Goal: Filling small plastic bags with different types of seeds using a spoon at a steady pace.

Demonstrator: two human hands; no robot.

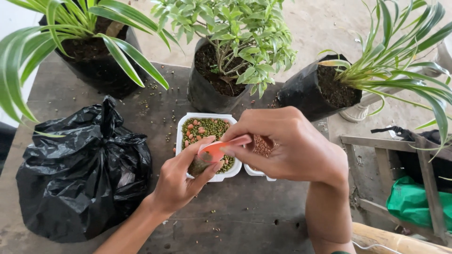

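Hands meet over the white plastic tray of green pellets (207, 129): right hand (287, 146) pinches a small pink plastic spoon (219, 149), left hand (181, 181), at seven o'clock, steadies its bowl

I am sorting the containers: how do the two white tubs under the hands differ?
The left tub holds mostly green pellets with some pink ones; the right tub holds reddish-brown grains. The left tub is largely visible, the right tub mostly hidden under the right hand. Both are white and sit side by side.
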